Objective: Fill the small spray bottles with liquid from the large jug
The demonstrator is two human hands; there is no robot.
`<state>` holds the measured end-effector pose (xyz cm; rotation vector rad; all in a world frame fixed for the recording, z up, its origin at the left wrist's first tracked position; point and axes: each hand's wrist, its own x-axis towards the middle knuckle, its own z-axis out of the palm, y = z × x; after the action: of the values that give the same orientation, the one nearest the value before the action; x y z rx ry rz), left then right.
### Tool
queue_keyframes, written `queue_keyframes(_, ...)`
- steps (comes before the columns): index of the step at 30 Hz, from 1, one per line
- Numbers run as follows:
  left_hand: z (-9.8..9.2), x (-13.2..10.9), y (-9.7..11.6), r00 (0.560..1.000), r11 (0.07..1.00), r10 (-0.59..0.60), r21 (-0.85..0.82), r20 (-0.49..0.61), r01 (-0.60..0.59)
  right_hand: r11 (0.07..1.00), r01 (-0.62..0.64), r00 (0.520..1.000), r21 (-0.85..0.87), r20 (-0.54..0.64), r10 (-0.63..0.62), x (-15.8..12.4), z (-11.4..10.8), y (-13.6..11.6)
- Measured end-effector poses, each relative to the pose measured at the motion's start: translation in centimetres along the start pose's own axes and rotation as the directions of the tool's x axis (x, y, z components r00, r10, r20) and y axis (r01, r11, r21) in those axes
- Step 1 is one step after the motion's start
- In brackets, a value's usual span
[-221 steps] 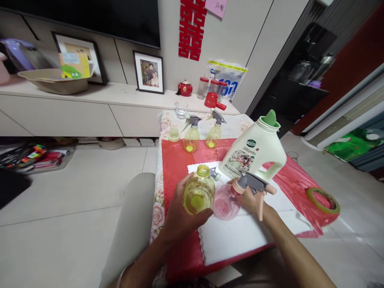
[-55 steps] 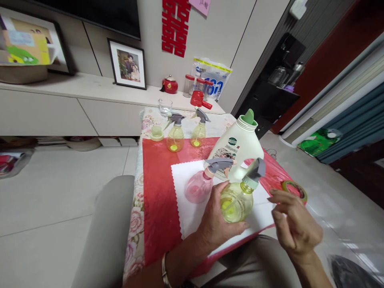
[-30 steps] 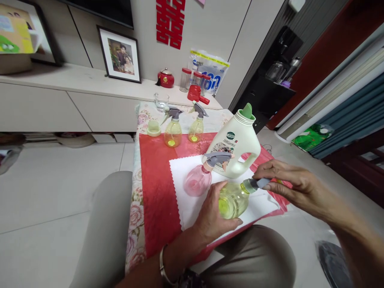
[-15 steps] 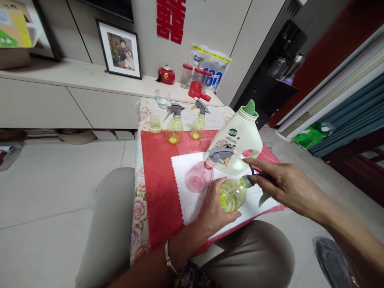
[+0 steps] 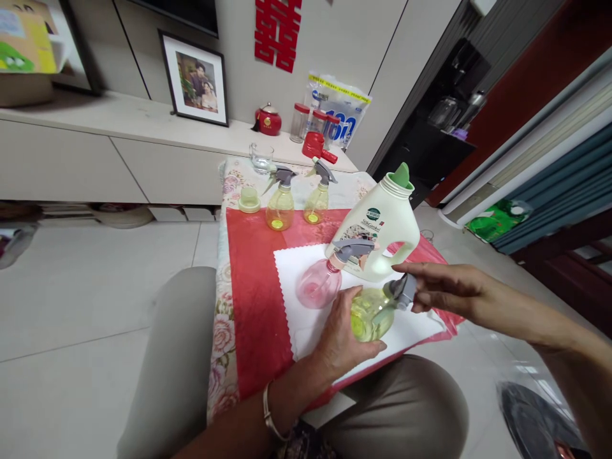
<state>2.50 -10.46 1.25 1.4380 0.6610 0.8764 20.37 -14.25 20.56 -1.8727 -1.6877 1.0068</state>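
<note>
My left hand (image 5: 342,331) is wrapped round the body of a yellow-green clear spray bottle (image 5: 370,315), tilted with its neck to the upper right. The bottle's grey spray head (image 5: 404,290) sits at the neck. At that head is my right hand (image 5: 449,290), fingers stretched and apart, the index above it and the thumb at its right side; whether they touch is hard to tell. A pink spray bottle (image 5: 319,284) with a grey trigger lies tilted beside my left hand. Behind stands a large cream detergent jug (image 5: 382,223) with a green spout.
Two yellow spray bottles (image 5: 280,207) (image 5: 316,203) stand at the back of the table, near a pale green cap (image 5: 249,199) and a glass mug (image 5: 261,157). A white cloth (image 5: 301,331) lies over a red cloth (image 5: 253,306). The cabinet behind holds a red scoop (image 5: 314,145) and jars.
The spray head has turned, its grey top now facing me. My right hand's fingers have opened and straightened around it. My left hand still holds the bottle.
</note>
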Motion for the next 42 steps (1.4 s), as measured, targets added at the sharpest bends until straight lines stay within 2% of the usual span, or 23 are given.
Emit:
queue_keyframes(5,-0.1,-0.1,0.0,1.0,1.0,0.005,0.012,0.014,-0.006,0.959,0.029,0.998,-0.282,-0.046,-0.043,0.1,0.8,0.5)
queue_keyframes(8,-0.1,-0.1,0.0,1.0,1.0,0.005,-0.002,0.03,-0.005,0.888,0.095,0.989,-0.449,-0.058,-0.135,0.0,0.6,0.2)
queue_keyframes(11,-0.1,-0.2,0.0,0.999,0.999,0.032,-0.002,0.036,-0.032,0.831,0.134,0.972,-0.54,-0.091,-0.216,-0.2,0.7,-0.4)
queue_keyframes(15,0.0,-0.3,0.3,0.996,0.997,0.081,0.007,0.047,-0.082,0.836,-0.028,0.982,-0.548,-0.173,-0.081,-0.8,1.7,-0.5)
queue_keyframes(17,0.0,-0.4,0.5,0.993,0.994,0.107,0.028,0.047,-0.108,0.819,-0.129,0.969,-0.559,-0.246,-0.015,-1.1,2.5,-0.3)
queue_keyframes(20,0.0,-0.6,0.7,0.989,0.989,0.136,0.046,0.058,-0.139,0.785,-0.199,0.94,-0.586,-0.341,-0.016,-1.6,3.6,-0.1)
queue_keyframes(23,0.0,-0.6,0.7,0.992,0.993,0.114,0.033,0.057,-0.116,0.792,-0.199,0.925,-0.577,-0.377,-0.042,-2.0,4.3,-0.2)
queue_keyframes(27,0.0,-0.5,0.9,0.996,0.998,0.062,0.001,0.059,-0.062,0.843,-0.199,0.896,-0.5,-0.442,-0.051,-2.0,4.8,-0.6)
queue_keyframes(30,-0.1,-0.5,1.1,0.997,0.999,0.054,-0.005,0.051,-0.054,0.908,-0.122,0.873,-0.401,-0.479,-0.094,-1.7,5.3,-0.3)
queue_keyframes(31,-0.1,-0.5,1.2,0.997,0.999,0.053,-0.008,0.051,-0.053,0.942,-0.086,0.871,-0.324,-0.483,-0.086,-1.5,5.5,0.0)
queue_keyframes(33,-0.2,-0.5,1.2,0.998,0.999,0.045,-0.022,0.053,-0.044,0.998,0.003,0.872,-0.056,-0.489,-0.03,-1.1,6.2,1.2)
queue_keyframes(35,-0.2,-0.5,1.2,0.998,0.999,0.03,-0.045,0.06,-0.027,0.958,0.117,0.86,0.261,-0.51,0.034,-0.6,7.1,2.7)
queue_keyframes(37,-0.2,-0.5,1.2,0.997,0.997,0.02,-0.07,0.072,-0.014,0.866,0.232,0.832,0.443,-0.551,0.059,-0.2,8.2,4.3)
queue_keyframes(39,-0.1,-0.5,1.0,0.996,0.996,0.014,-0.084,0.084,-0.007,0.811,0.299,0.818,0.503,-0.573,0.053,0.1,9.0,5.5)
queue_keyframes(42,0.0,-0.7,0.8,0.996,0.995,0.003,-0.101,0.093,0.006,0.787,0.328,0.833,0.523,-0.553,0.021,0.3,9.5,6.4)
